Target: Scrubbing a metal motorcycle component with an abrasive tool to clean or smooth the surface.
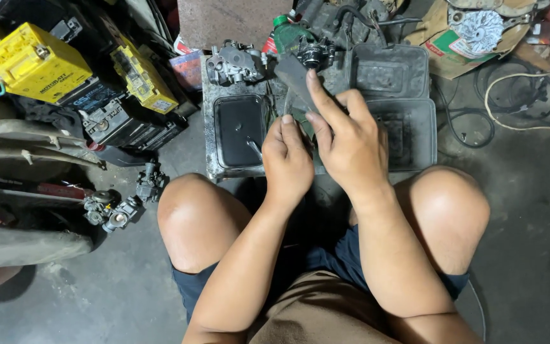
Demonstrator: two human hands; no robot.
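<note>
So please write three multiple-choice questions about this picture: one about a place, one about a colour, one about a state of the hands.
1. Where is the black rectangular tray of dark liquid?
A. In front of the left hand
B. On the right knee
C. On the yellow box-shaped battery

2. What colour is the box-shaped battery at the far left?
A. Red
B. Yellow
C. White

3. How are the left hand and the right hand placed?
A. Far apart
B. Resting on the knees
C. Close together over the grey metal work tray

Answers: 1 A, the liquid tray lies just beyond the left hand. 2 B, its case is plainly yellow. 3 C, both hands meet above the tray.
</note>
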